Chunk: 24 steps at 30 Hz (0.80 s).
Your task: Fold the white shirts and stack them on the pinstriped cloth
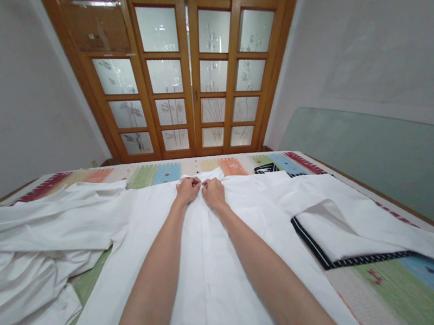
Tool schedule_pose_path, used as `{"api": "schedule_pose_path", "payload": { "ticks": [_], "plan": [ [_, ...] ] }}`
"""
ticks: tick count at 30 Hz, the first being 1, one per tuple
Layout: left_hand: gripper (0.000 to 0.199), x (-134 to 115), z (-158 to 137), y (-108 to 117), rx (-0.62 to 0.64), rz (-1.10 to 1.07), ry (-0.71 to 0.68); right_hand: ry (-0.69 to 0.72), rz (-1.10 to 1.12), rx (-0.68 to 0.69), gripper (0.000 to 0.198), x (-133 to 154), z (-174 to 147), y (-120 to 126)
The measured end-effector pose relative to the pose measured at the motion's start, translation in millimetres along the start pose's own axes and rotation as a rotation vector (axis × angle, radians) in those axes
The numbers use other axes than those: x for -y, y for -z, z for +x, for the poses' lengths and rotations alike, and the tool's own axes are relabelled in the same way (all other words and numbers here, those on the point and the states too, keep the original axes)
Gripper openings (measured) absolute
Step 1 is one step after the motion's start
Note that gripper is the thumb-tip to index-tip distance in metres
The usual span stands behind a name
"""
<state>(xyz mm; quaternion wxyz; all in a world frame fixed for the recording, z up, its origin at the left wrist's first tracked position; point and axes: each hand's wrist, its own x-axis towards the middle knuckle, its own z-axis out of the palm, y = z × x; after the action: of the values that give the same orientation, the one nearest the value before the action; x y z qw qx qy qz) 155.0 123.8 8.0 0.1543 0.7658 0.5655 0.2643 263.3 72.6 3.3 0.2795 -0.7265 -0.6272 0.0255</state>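
A white button-up shirt (205, 274) lies spread front side up, its collar (215, 174) at the far end and its button placket running down the middle. Both hands meet at the top of the placket, just below the collar. My left hand (189, 190) is closed, fingertips pinching the shirt's fabric there. Close beside it, my right hand (213, 191) is also closed on the same edge of the shirt. Whether a button sits between the fingertips is too small to make out. One sleeve (46, 228) lies crumpled at the left.
Under the shirt is a colourful patterned bedspread (401, 287). White cloth with a black, white-striped border (310, 244) lies at the right, and a black-and-white piece (266, 168) shows beyond the shirt. A pale green board (361, 134) stands along the right wall; wooden glazed doors (191, 78) stand behind.
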Motion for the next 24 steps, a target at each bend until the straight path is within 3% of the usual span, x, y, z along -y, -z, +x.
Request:
{"api": "schedule_pose_path", "payload": {
  "ticks": [24],
  "plan": [
    [0.030, 2, -1, 5, 0.070, -0.123, -0.040, -0.007, 0.256, -0.027, 0.017, -9, 10, -9]
  ]
}}
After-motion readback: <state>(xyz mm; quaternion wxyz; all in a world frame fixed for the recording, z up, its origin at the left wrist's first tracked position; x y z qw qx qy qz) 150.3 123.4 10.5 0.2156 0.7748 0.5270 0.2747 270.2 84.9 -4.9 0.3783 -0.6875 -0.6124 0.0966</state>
